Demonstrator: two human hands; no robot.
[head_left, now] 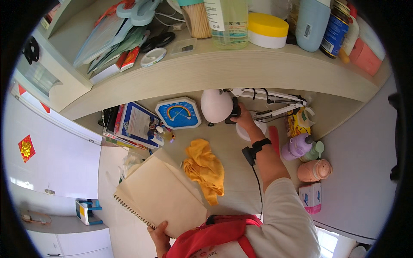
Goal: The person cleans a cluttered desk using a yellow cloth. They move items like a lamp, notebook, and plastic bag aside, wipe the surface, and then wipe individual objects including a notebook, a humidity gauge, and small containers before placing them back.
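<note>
My left hand (159, 231) grips the lower corner of a spiral-bound sketchbook (161, 193), thumb on its blank page, at the desk's left front. My right hand (242, 117) reaches to the back of the desk and is closed around a black object (235, 111) beside the round white head of a desk lamp (216, 105); what the object is, I cannot tell. A black strap with a small device and cable is on my right wrist. Between my arms a crumpled yellow cloth (206, 169) lies on the desk.
A shelf (219, 69) with bottles and jars overhangs the desk. Books (137, 124), a small bottle (166, 133) and a blue dial thermometer (178, 113) stand back left. The lamp's folding arm (277, 100), purple bottle (295, 146), pink bottle (313, 170) and tissue pack (310, 197) are at right.
</note>
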